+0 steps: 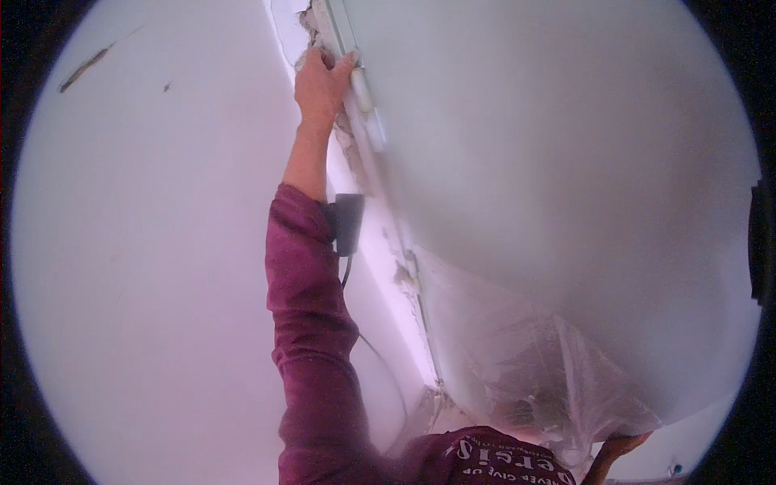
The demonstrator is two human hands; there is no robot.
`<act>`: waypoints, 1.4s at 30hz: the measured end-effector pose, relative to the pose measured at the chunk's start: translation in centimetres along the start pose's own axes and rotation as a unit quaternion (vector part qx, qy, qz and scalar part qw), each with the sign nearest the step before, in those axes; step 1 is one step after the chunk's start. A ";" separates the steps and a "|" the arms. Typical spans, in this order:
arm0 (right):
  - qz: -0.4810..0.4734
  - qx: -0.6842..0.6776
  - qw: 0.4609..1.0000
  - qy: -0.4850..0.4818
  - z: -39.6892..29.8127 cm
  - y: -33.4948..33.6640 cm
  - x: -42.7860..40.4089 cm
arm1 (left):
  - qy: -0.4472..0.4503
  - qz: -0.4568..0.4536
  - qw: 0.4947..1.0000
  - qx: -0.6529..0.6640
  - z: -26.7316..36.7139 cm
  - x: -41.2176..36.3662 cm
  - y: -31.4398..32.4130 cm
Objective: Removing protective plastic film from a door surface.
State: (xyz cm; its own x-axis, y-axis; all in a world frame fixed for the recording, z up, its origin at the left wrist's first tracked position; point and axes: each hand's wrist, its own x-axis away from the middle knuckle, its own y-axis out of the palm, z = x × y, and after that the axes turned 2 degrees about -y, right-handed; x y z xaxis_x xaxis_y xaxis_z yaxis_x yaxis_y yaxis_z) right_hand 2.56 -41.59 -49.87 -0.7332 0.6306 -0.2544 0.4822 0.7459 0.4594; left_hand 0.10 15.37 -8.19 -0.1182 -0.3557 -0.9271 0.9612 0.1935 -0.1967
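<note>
Up at the top, my left hand (pixel 321 85) rests on a door or window frame (pixel 330 30), its thumb by a white hinge (pixel 361 90). Whether it pinches something thin there cannot be told, since the fingertips are partly hidden. From the frame, a clear plastic film (pixel 545 339) stretches down to the lower right, creased and see-through. My right hand (pixel 624 445) is at the film's lower right corner and appears to hold it; its fingers are partly covered.
Broken plaster (pixel 348 139) edges the frame. A second hinge (pixel 412 270) sits lower down. Close to my left forearm is a dark box (pixel 348 224) with a cable (pixel 385 357). A white wall (pixel 163 273) lies left, a large grey surface (pixel 545 151) right.
</note>
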 end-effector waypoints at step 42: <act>-0.008 0.095 0.995 -0.023 -4.4 3.8 2.4 | 0.069 -0.060 0.995 0.032 -2.2 10.4 -0.1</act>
State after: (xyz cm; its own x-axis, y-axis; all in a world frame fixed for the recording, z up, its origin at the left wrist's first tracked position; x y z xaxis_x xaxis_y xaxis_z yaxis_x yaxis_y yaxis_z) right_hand 0.58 -38.16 -44.99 -0.7204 0.6245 -0.3017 0.5561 0.7801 0.2868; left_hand -1.74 13.64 -18.49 -0.2611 -0.2426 -0.9343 0.9517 0.0975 -0.2913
